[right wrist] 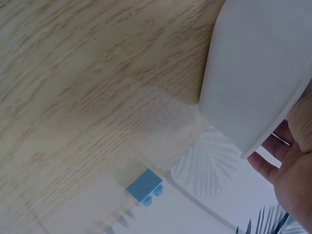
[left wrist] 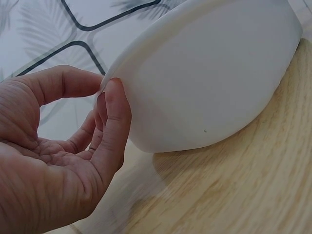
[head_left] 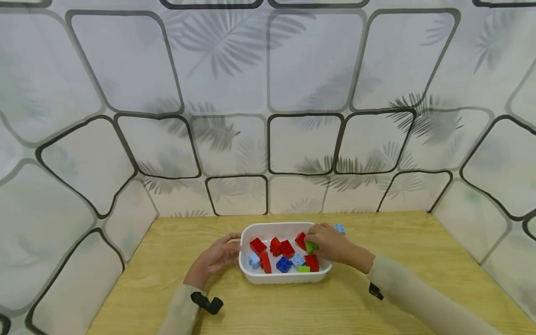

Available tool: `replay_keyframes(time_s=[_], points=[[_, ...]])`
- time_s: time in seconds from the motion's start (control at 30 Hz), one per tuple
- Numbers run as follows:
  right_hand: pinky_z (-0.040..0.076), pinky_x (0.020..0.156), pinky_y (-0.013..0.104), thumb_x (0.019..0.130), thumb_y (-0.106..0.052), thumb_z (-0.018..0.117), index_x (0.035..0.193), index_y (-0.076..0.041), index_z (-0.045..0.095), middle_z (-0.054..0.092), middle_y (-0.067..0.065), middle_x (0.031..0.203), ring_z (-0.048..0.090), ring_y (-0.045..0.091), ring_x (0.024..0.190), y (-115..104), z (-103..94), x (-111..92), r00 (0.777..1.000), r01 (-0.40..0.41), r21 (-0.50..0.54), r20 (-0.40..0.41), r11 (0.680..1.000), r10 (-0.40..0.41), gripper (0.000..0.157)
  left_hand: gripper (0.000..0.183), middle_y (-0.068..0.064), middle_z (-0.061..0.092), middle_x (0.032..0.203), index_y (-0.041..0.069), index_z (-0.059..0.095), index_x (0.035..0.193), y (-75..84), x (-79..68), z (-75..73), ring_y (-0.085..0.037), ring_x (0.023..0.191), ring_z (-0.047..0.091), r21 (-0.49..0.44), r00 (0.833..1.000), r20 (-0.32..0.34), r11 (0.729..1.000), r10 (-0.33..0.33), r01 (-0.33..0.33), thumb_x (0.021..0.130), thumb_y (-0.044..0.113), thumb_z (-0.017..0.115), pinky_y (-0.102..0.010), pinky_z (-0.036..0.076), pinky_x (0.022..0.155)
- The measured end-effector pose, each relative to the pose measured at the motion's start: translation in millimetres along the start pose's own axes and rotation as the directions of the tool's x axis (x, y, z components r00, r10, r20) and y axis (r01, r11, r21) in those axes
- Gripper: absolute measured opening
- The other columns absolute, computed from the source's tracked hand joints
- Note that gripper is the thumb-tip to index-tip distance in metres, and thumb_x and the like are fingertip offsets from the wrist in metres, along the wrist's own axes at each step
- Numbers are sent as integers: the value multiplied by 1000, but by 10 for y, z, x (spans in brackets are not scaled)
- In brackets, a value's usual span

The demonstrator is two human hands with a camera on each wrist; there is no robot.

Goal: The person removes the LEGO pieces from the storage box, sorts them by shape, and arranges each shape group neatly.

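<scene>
White tray (head_left: 286, 279) stood on the worktop (head_left: 234, 311), toward its far edge, before a pale backdrop (head_left: 301, 60). That backdrop rose at twelve o'clock and angled round on both sides, printed with rounded black and grey outlines and feathery grey leaves. Fine streaks of wood grain marked the flat, yellowish worktop, which spread out toward six o'clock. Cream sleeves (head_left: 423, 291) came in from about eight and four o'clock, each with a black fitting (head_left: 207, 303) near the cuff.

Smooth and seemingly plastic, the tray was an oblong with rounded corners, upright walls and a thin lip. Its open side faced up, and its long axis ran from nine o'clock to three. At the nine o'clock end, the left hand (head_left: 222, 253) pinched the rim between thumb and fingers. Close to three, the right hand (head_left: 331, 244) lay over the rim, its fingers grasping a green brick (head_left: 311, 246).

Hard, studded blocks lay jumbled inside: mostly red bricks (head_left: 287, 249), with two light-blue bricks (head_left: 298, 260) toward eight and four o'clock, a dark-blue brick (head_left: 284, 264) near six, and a lime brick (head_left: 303, 269) between four and five. Outside, at two o'clock, a pale-blue brick (head_left: 339, 228) sat on the worktop, apart from the tray.
</scene>
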State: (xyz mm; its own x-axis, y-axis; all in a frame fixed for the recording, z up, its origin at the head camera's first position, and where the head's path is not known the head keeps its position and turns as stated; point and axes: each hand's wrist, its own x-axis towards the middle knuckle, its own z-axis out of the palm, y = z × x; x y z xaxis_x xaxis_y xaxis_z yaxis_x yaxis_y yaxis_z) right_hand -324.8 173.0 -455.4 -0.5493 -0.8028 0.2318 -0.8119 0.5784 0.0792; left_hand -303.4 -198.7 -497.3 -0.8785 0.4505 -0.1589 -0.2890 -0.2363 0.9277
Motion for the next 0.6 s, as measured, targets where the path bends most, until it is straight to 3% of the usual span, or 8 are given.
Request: replay_keyframes(time_s=[0.27,0.6], points=[[53,92,44,79,-9,86,105,-6,74,70,5,103,64,23,99,-22,3,4,1000,-11,36,9,999,11,29,37,0,68,115,3,41,137,-20,-6,-7,-8,97,66,14,1000,-6,1000,-1,2,102,0,51,-27,58,84],[56,86,39,79,-10,87,105,-5,74,71,6,103,65,22,95,-95,-132,79,998,36,90,-58,995,-30,29,40,1,68,112,1,40,138,27,0,22,-8,94,66,43,1000,-27,999,-8,9,101,0,52,-26,59,81]])
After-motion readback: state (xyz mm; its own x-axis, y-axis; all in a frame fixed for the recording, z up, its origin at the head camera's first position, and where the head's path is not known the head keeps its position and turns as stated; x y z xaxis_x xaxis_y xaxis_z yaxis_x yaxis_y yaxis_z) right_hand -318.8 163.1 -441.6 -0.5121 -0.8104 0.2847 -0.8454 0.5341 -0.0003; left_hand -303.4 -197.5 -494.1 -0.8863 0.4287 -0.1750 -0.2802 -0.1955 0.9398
